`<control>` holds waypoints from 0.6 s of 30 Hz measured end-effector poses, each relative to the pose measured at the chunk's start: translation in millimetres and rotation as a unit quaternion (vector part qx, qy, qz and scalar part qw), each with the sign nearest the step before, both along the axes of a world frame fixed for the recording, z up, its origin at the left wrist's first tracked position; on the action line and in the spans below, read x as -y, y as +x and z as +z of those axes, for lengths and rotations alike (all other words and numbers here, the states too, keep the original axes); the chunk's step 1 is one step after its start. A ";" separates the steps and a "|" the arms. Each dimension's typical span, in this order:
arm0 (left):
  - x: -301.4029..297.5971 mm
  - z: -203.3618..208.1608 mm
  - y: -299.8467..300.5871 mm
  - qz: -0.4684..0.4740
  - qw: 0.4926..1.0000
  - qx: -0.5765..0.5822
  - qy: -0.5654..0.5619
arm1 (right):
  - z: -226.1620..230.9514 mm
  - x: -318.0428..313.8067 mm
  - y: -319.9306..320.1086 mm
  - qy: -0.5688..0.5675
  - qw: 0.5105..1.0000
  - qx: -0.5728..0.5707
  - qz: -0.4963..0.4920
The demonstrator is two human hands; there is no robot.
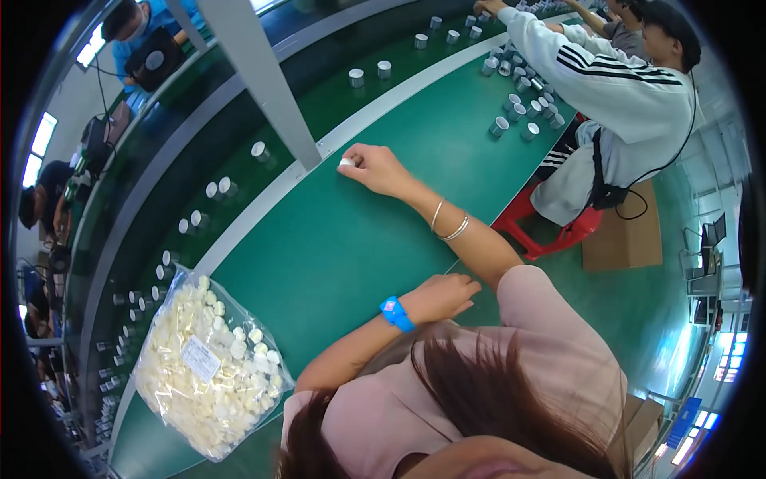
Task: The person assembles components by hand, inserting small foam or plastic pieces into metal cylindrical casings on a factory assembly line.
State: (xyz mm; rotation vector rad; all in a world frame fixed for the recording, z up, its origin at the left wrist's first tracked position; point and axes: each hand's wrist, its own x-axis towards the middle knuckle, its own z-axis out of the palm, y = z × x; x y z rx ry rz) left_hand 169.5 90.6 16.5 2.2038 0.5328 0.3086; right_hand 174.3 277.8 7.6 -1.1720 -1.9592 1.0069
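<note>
Green worktop [343,247] edges the belt [339,108]; right grip [378,168] pinches a white piece [347,162], left grip [441,296] unclear.

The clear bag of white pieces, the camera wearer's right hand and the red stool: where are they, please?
Clear bag of white pieces [209,385], head view: the middle of its plastic film.
Right hand [377,170], head view: the back of the hand.
Red stool [571,232], head view: its seat edge.

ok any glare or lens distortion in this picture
Head view: fisheye bends the pale table edge into a curve, corners black; head view: shiny highlights on the plastic bag, left window washed out; head view: right hand fairly sharp.
</note>
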 end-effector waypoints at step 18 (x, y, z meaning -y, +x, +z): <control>-26.8 -13.5 -1.9 0.011 0.966 0.145 -0.214 | 26.0 -29.1 60.4 0.227 0.931 -0.031 -0.283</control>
